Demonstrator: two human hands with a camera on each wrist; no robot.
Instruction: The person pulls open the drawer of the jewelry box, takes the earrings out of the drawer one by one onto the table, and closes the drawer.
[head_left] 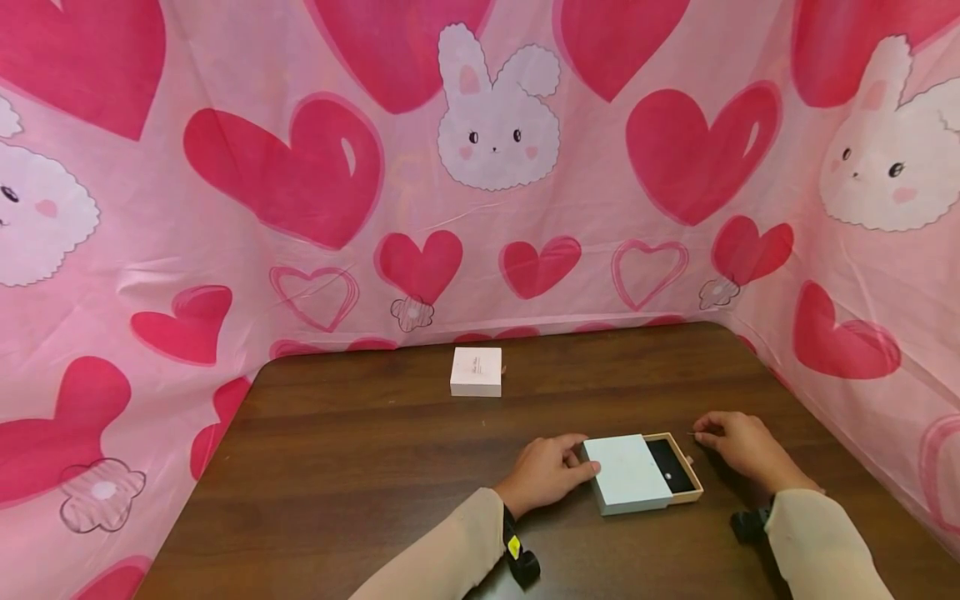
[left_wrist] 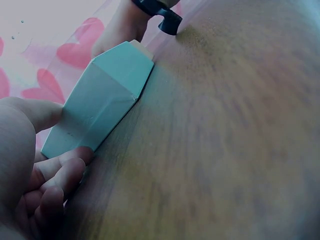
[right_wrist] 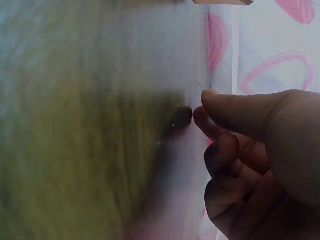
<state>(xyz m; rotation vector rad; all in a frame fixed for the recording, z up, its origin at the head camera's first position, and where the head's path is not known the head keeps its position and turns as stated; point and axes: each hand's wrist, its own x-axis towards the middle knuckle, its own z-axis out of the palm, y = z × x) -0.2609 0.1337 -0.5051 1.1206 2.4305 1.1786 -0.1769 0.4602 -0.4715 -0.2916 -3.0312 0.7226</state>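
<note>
A pale mint sliding box [head_left: 626, 471] lies on the table, its drawer [head_left: 695, 482] partly out to the right. Black padding [head_left: 673, 460] lines the drawer, with a small shiny stud [head_left: 667, 476] on it. My left hand [head_left: 542, 475] grips the left end of the box, thumb on one side and fingers on the other. Just beyond the drawer's right end, my right hand [head_left: 742, 446] pinches a thin metal pin [right_wrist: 200, 85] between thumb and index finger. Only the pin's tip shows; the fingers hide the rest, so its kind is unclear.
A small white box [head_left: 476, 372] with printing on its lid stands toward the back of the brown wooden table [head_left: 337, 467]. Pink cloth [head_left: 420, 192] with hearts and rabbits hangs behind and along both sides.
</note>
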